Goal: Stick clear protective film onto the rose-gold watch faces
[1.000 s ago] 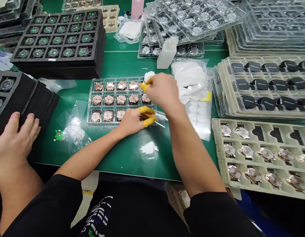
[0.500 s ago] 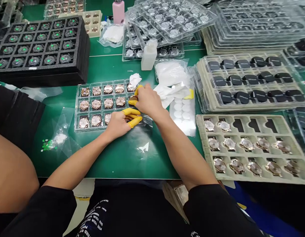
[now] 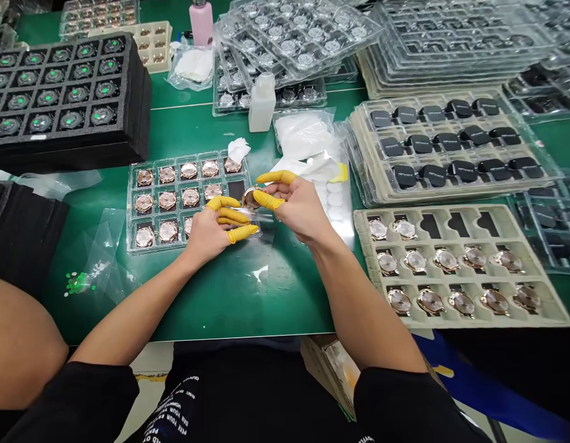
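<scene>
My right hand [image 3: 298,202], yellow cots on thumb and fingers, pinches a rose-gold watch head [image 3: 250,197] lifted just right of the clear tray [image 3: 133,212]. That tray holds rows of similar watch heads, with one dark pocket bare near its right end. My left hand [image 3: 215,224], also in yellow finger cots, is closed on a small clear plastic bag [image 3: 261,215] held under the watch head. Both hands meet above the green mat [image 3: 229,295].
A beige tray of watch heads [image 3: 455,307] lies at the right, trays of black parts [image 3: 359,132] behind it. A black foam tray [image 3: 137,111] stands back left. A white bottle [image 3: 261,103], white pads [image 3: 308,132], loose clear bags [image 3: 103,246] and another person's arm [image 3: 21,344] are nearby.
My right hand came down to the clear tray, took a watch head from its right end and lifted it to my left hand's bag. The other person's hand left the black foam.
</scene>
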Tool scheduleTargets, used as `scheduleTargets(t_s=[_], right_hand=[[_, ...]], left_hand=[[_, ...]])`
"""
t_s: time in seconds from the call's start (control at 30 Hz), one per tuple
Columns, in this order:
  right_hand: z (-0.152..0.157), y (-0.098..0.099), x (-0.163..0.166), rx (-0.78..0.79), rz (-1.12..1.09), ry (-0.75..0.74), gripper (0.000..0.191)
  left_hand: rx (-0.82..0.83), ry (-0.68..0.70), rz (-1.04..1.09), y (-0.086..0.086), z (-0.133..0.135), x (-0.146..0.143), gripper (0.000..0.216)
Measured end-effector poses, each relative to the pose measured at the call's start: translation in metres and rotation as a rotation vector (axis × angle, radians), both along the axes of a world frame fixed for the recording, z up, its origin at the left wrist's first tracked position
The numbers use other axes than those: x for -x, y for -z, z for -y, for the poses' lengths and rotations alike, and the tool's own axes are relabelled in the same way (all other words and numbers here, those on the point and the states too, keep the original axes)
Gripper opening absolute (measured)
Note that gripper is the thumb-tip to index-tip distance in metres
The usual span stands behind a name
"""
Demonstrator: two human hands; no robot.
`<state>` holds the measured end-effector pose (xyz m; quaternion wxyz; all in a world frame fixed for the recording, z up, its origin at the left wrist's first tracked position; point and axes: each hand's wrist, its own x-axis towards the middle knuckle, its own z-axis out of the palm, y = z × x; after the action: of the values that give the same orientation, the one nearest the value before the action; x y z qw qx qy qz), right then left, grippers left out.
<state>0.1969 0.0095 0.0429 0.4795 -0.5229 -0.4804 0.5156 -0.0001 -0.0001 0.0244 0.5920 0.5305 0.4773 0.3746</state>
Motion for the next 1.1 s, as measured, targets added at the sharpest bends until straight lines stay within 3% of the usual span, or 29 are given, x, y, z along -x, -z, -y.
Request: scheduleTargets(t_s=[0.1,0.17,0.33,0.47,0.6,0.7,0.8,0.87,0.97,1.1], right_hand=[[0.002,-0.001,-0.002,-0.04,0.098,-0.21,0.033],[0.005,0.002,0.002,-0.005,0.143,-0.272,0.028],[0.009,0.012,0.018,0.181,0.034,-0.146,0.041],[0.013,0.012,0.028,0.208,0.017,-0.079,0.052],[0.016,0.01,0.03,0.227,0.051,-0.063,0.05],[0.005,0.011,0.009,-0.021,0.282,-0.066,0.04],[-0.016,0.025,-0.029,-0.344,0.748,0.172,0.034],[-0.028,0.04,-0.05,-0.384,0.937,0.198,0.031],[-0.036,0.055,-0.063,-0.372,0.986,0.239,0.02],[-0.026,0.041,-0.059,-0.445,0.933,0.373,0.017]], left_hand=[[-0.001,0.061,0.026,0.003,-0.002,0.003,0.077],[-0.006,0.102,0.025,0.006,-0.003,0.005,0.086],[-0.066,0.116,-0.015,0.011,-0.004,0.008,0.085],[-0.095,0.077,-0.043,0.012,-0.002,0.007,0.072],[-0.114,0.04,-0.051,0.01,-0.001,0.006,0.062],[-0.094,0.018,-0.046,0.007,-0.001,0.004,0.061],[-0.068,-0.003,-0.049,0.005,-0.002,0.003,0.063],[-0.071,0.0,-0.057,0.005,-0.003,0.002,0.063],[-0.078,0.022,-0.064,0.008,-0.004,0.003,0.062],[-0.07,0.036,-0.057,0.009,-0.005,0.004,0.062]])
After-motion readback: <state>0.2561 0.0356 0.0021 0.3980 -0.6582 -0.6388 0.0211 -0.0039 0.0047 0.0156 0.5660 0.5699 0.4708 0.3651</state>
